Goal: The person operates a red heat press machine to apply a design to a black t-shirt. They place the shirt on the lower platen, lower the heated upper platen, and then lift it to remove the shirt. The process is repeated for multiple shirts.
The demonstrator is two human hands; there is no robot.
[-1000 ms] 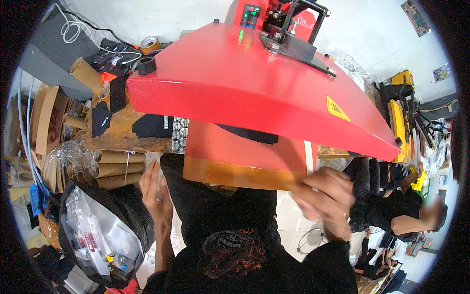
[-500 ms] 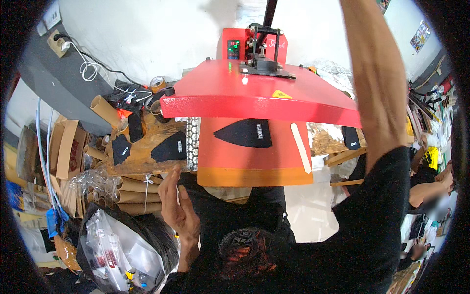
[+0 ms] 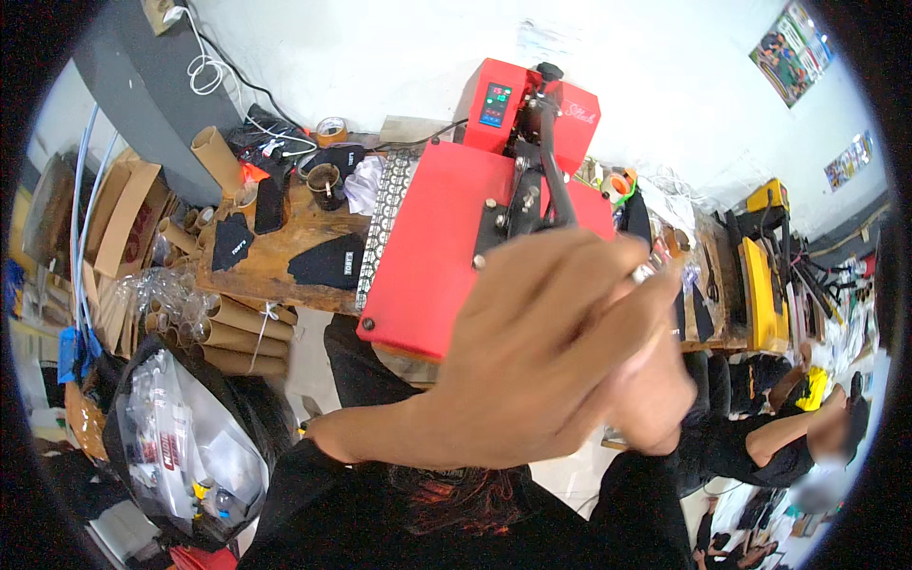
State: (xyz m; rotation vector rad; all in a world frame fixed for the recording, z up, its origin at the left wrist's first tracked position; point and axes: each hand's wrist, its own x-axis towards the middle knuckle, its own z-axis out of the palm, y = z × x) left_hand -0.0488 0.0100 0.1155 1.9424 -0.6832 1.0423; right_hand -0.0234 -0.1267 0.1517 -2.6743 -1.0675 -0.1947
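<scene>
The red heat press has its top plate lowered, covering the lower platen. Its black handle arm runs down toward me and disappears under my hands. My left hand fills the middle of the view, blurred, its fingers curled over the handle's end, which is mostly hidden. My right hand is closed beneath and right of it, also at the handle. Two black fabric pieces with white printing lie left of the press on the wooden table, beside a patterned strip.
Cardboard tubes and a box are at left, above a black bag with clear plastic. A yellow machine is at right. A seated co-worker in black is close by at lower right.
The raised top plate has come down over the platen and its fabric piece. My right arm came down from overhead; my left hand moved up and right to join it at the handle.
</scene>
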